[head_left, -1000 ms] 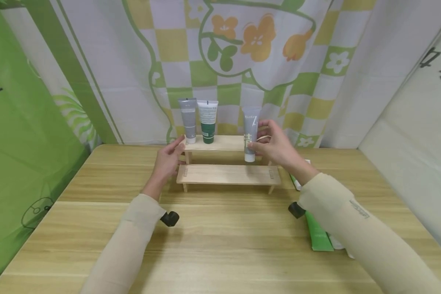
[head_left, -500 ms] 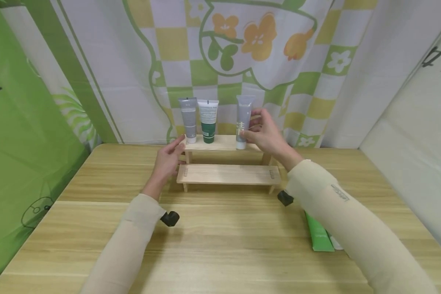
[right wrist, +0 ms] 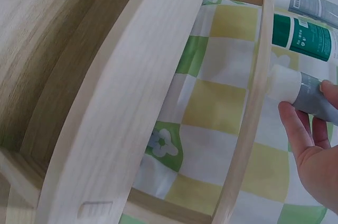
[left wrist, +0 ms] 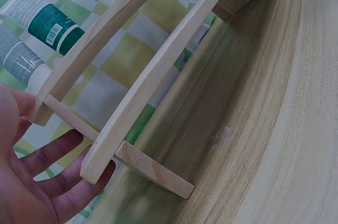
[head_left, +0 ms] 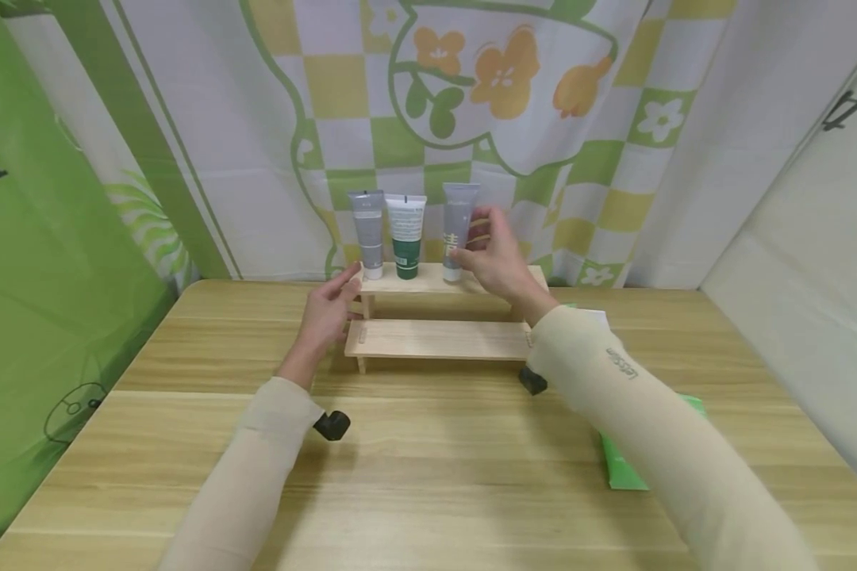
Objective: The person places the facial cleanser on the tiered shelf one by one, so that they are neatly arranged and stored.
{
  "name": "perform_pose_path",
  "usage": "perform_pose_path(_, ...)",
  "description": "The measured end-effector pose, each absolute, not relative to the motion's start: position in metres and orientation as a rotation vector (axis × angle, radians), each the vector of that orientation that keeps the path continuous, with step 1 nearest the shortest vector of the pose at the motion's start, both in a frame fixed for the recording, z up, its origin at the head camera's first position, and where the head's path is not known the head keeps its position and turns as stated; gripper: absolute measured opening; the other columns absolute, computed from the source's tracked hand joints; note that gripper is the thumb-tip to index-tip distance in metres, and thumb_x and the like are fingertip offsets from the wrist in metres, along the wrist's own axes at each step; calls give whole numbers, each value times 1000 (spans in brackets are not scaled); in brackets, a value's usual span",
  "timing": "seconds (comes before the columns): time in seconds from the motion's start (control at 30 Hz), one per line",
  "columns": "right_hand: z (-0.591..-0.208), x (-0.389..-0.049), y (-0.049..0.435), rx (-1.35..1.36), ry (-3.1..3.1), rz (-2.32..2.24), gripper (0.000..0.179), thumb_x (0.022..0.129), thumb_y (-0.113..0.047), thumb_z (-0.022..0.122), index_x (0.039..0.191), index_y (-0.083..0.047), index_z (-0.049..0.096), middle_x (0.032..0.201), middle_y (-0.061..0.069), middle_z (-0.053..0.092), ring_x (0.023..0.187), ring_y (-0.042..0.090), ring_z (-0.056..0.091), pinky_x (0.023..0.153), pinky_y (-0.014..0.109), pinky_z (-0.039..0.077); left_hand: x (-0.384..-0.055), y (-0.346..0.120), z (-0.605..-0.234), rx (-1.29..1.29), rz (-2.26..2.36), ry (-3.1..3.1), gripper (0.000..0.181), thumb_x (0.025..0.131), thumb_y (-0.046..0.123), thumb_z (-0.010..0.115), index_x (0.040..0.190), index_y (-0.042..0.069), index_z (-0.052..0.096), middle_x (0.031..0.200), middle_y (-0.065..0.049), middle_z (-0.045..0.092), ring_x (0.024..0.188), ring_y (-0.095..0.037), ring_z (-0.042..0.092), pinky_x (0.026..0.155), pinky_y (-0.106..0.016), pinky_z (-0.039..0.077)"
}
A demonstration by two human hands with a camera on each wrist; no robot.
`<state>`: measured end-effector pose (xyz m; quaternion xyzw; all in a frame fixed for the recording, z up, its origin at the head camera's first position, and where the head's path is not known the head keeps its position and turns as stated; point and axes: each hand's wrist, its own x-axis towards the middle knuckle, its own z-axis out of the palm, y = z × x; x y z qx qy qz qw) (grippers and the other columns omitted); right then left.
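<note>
My right hand (head_left: 498, 258) pinches a grey squeeze tube (head_left: 459, 230) with a white cap. It stands cap down at the top step of a two-step wooden display rack (head_left: 439, 339); in the right wrist view the cap (right wrist: 283, 82) is at the step's edge. Left of it on that step are a white-and-green tube (head_left: 405, 234) and another grey tube (head_left: 368, 238), both cap down. My left hand (head_left: 326, 309) holds the rack's left end. In the left wrist view its fingers (left wrist: 68, 179) spread around the side bar.
Under and beside my right forearm, a green tube (head_left: 623, 468) lies on the wooden table (head_left: 400, 476). A white-ended item (head_left: 593, 317) shows beside the rack. A patterned curtain (head_left: 414, 159) hangs close behind the rack.
My right hand has carried the grey tube left and back, from in front of the top step's right part to near the white-and-green tube. My left hand has stayed at the rack.
</note>
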<state>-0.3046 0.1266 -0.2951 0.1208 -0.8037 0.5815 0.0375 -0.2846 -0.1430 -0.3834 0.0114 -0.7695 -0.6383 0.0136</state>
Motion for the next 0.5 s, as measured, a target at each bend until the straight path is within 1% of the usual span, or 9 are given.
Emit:
perform_pose_path(0.2,-298,-307,117,339,-2455,1734,61,89,5,71,138,-5,37,127,18,52,113,33,58,97,42,51,-284,-143,-383,42,-2001,-2391,45,105,41,52,149,36,48,139,-15,57,92,-32,67,56,-31,55)
perform_pose_path(0.33,-300,-308,113,341,-2449,1704,59,89,6,71,136,-5,38,125,18,53,112,33,58,98,43,50,-284,-142,-382,34,-1998,-2396,46,105,42,52,150,35,47,142,-16,55,93,-32,66,59,-34,56)
perform_pose_path(0.5,-305,-309,111,345,-2444,1667,57,89,6,71,135,-5,39,124,18,54,111,33,59,97,42,50,-284,-143,-383,20,-1984,-2403,46,105,43,51,151,35,46,143,-15,54,93,-31,66,57,-31,54)
